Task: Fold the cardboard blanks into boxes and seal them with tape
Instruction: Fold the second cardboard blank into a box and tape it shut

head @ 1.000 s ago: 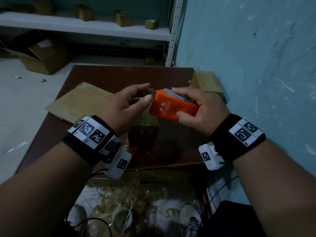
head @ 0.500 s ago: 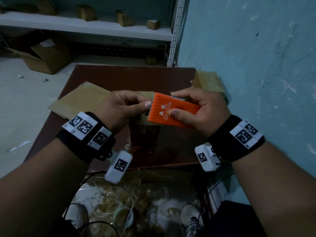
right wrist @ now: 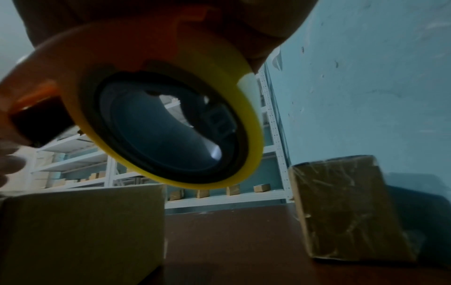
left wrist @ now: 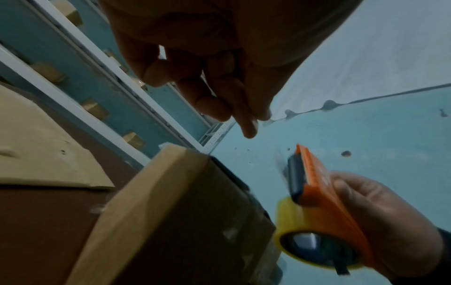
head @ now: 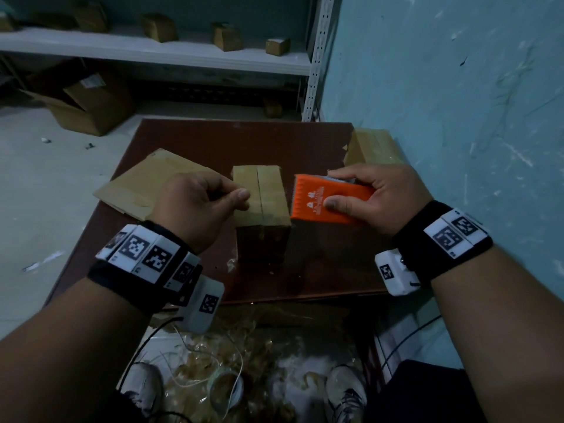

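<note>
Where half a second back the two hands met almost touching at the orange plastic tape dispenser [head: 331, 199], they have since drawn apart, so that the small folded brown cardboard box [head: 260, 195] now shows between them on the dark brown surface [head: 213, 141]. I read that as a length of tape being pulled out across the box top, though the dim light hides any clear strip, so I cannot confirm it. If so, the sealing of the top seam is about to start; the seam between the two closed flaps looks bare as yet.

The left hand [head: 198, 206] hovers at nine o'clock of the box, just beside its upper edge, thumb and forefinger pressed together in a pinch with the other fingers curled under; what it pinches, if anything, is too thin to see. The right hand [head: 378, 196] sits at three o'clock of the box, wrapped over the dispenser with the thumb flat on its orange face and the fingers over the far side, toothed edge turned toward the box. The wrist views show the yellow tape roll [left wrist: 314, 239] hanging under the dispenser, clear of the surface.

A flat stack of brown cardboard blanks [head: 143, 181] lies at ten o'clock of the box, and a taped finished box [right wrist: 349, 208] stands at two o'clock against the blue wall [head: 457, 87]
</note>
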Demonstrator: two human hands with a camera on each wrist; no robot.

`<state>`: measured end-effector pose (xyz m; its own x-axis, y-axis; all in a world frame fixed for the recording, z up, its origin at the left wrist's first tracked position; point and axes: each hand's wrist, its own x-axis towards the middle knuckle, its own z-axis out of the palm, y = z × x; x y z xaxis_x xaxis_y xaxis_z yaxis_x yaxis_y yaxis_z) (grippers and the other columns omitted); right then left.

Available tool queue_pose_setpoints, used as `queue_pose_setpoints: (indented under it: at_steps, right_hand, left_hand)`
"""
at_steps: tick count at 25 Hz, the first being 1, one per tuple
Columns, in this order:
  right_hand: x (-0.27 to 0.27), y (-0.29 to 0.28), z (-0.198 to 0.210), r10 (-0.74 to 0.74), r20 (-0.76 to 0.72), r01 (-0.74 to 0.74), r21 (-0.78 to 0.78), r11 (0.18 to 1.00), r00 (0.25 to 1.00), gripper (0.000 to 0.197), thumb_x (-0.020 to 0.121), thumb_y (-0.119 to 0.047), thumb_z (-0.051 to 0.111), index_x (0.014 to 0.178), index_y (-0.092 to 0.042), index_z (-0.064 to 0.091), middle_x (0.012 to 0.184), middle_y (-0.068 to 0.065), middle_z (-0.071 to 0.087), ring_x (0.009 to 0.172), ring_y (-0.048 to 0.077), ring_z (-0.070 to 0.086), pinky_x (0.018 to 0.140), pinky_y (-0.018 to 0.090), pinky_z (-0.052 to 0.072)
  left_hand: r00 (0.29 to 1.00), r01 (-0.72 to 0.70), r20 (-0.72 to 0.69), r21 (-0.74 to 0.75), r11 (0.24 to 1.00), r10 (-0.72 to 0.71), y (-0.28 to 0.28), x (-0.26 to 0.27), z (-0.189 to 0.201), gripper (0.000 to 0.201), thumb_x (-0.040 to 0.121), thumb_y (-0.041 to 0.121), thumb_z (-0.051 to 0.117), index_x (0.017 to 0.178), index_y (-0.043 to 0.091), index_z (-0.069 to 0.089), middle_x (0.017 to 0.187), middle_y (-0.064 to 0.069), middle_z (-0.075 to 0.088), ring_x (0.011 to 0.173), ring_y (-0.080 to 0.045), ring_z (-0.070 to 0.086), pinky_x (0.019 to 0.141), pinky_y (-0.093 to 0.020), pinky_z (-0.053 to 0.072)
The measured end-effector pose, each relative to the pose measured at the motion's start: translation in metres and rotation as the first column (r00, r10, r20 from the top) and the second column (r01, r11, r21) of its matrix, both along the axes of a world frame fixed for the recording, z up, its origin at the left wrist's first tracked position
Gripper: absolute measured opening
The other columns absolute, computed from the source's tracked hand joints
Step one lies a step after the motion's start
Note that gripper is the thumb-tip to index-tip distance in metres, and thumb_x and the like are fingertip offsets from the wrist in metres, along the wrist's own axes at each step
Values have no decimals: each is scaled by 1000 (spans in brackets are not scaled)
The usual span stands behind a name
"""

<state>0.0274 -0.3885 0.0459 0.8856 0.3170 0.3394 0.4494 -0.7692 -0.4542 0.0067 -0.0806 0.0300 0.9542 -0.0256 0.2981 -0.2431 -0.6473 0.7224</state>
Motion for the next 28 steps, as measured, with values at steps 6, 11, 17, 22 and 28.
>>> queue_pose_setpoints:
  at_steps: [6, 11, 17, 22, 28]
  right_hand:
    - [-2, -13, -3, -3, -91, 5, 25, 1000, 996, 64, 75, -69, 72, 127, -33, 72, 115, -15, 73, 101, -1, 66, 87, 17, 52]
    - [-5, -24, -5, -45, -135, 44, -9, 999, 990, 64, 73, -71, 73, 126, -35, 73, 113, -16, 72, 101, 0, 66, 87, 23, 54]
    - [-5, -18, -10, -50, -211, 38, -64, 997, 976, 65, 68, -73, 76, 123, -38, 72, 110, -21, 70, 97, -4, 64, 85, 20, 53]
    - [-2, -10, -15, -82, -169, 49, -191, 980, 982, 70, 73, -76, 68, 131, -36, 67, 118, -11, 72, 98, 6, 65, 88, 27, 55]
    - [0, -8, -14, -122, -122, 93, -216, 972, 985, 68, 78, -71, 70, 133, -32, 66, 121, -5, 73, 99, 8, 64, 89, 28, 54]
  left_hand:
    - [997, 1, -83, 46, 999, 3, 13, -10, 2, 15, 90, 34, 75, 78, 25, 79, 76, 19, 71, 73, 15, 62, 57, -1, 41]
    - [984, -17, -179, 47, 999, 25, 22, -15, 1, 13, 87, 33, 78, 77, 26, 80, 65, 11, 72, 59, 8, 61, 50, -6, 42]
    - [955, 1, -293, 139, 990, 40, 24, -12, -3, 15, 84, 38, 80, 73, 28, 78, 65, 22, 72, 65, 7, 66, 56, -17, 44]
    - [959, 8, -269, 340, 940, 89, 19, -6, -4, 32, 87, 51, 74, 66, 27, 71, 58, 12, 70, 57, -1, 66, 61, -31, 57]
    - [991, -78, 131, 365, 928, 32, 21, -4, 6, 22, 85, 35, 79, 79, 27, 59, 71, 10, 55, 64, -11, 52, 55, -31, 41]
